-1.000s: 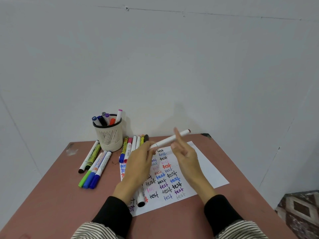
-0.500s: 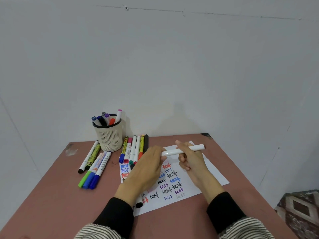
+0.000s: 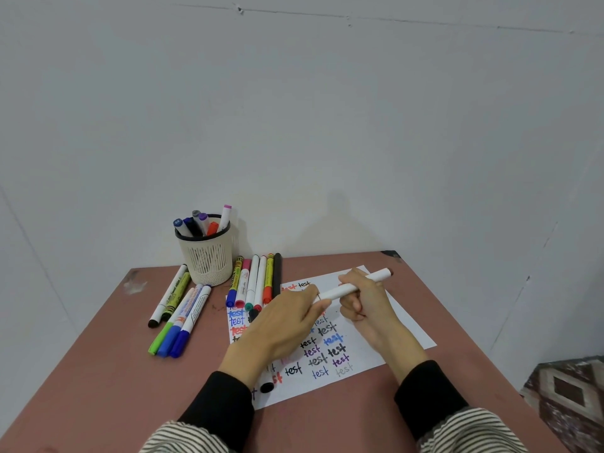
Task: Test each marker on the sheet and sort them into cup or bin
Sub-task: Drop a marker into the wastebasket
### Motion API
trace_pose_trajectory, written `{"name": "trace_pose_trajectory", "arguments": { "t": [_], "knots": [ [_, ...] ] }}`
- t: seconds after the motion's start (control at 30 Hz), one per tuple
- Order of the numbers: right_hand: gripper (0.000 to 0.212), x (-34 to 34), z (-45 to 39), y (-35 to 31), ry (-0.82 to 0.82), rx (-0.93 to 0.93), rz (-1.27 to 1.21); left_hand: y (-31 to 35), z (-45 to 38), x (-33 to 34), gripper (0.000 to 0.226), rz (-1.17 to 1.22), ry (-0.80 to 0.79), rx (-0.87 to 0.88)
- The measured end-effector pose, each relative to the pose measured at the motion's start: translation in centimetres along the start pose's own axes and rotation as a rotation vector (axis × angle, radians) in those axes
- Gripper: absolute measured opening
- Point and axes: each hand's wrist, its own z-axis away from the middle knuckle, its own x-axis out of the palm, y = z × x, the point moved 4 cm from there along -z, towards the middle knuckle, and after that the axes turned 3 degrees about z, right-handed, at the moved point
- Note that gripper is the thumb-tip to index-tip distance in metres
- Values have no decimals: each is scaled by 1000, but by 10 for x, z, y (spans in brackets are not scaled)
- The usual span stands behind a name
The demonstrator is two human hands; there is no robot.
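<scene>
A white marker [image 3: 376,278] hangs nearly level above the sheet [image 3: 403,323], which is covered in coloured "test" words. My right hand [image 3: 371,307] grips its barrel in a fist. My left hand [image 3: 284,325] pinches the marker's left end with its fingertips. That end is hidden by my fingers, so I cannot tell if a cap is on it. A white mesh cup [image 3: 206,258] with several markers stands at the back left. No bin is in view.
Several markers [image 3: 258,279] lie in a row at the sheet's top left corner, and more markers [image 3: 179,308] lie left of them near the cup. A black-tipped marker [image 3: 266,386] lies under my left wrist. The wall is close behind the table.
The white marker has come down from a raised tilt to nearly level and shifted right. My right hand has closed round its barrel, and my left hand has followed to its left end.
</scene>
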Motion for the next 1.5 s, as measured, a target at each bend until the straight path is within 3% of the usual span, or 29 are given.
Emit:
{"name": "trace_pose_trajectory", "arguments": {
  "t": [0.2, 0.63, 0.73, 0.9, 1.0, 1.2, 1.5],
  "knots": [
    [45, -2, -2, 2, -2, 28, -18, 0, -1, 2, 44, -131, -17, 2],
    [25, -1, -1, -2, -20, 2, 57, -6, -3, 0, 36, -170, 44, 8],
    [22, 2, 0, -1, -11, 17, 94, -4, -4, -3, 31, -153, 84, 13],
    [21, -11, -9, -11, 148, -105, -68, -24, -3, -15, 25, -50, 263, -124],
    [16, -13, -17, -11, 160, -148, 60, -38, -4, -16, 29, -192, 298, -166],
    [7, 1, -35, -3, 187, -230, 478, -47, -8, -10, 28, -222, 261, -208],
    [18, 1, -46, 7, 199, -218, 690, -62, -9, -1, 31, -158, 211, -260]
  ]
}}
